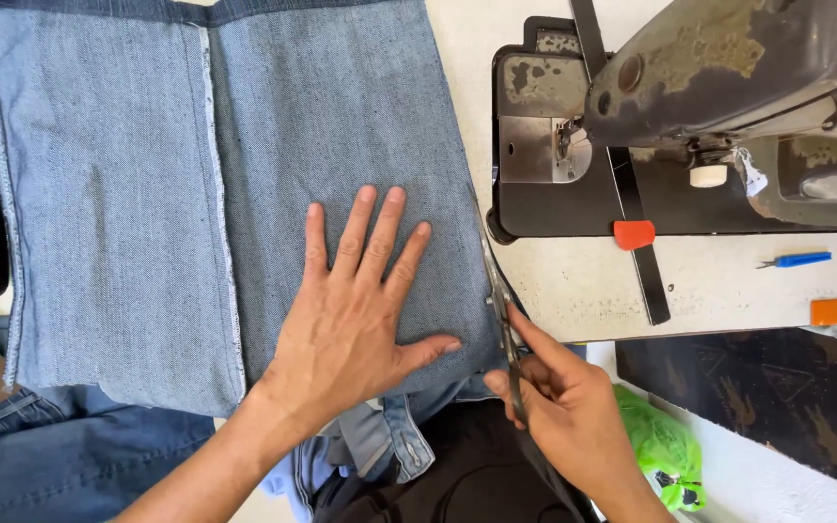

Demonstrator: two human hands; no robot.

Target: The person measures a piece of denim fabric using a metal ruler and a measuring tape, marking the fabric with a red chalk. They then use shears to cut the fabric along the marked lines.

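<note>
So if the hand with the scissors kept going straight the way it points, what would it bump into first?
The right hand points its scissors up along the right edge of the denim fabric. Going straight on, it would first meet more of that edge. The sewing machine sits just to the right, probably out of the line.

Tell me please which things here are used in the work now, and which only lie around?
In use:
left hand, flat on the denim panel
right hand, holding the scissors at the panel's right edge

Lying about:
sewing machine
blue seam ripper
orange chalk piece
green plastic bag
</note>
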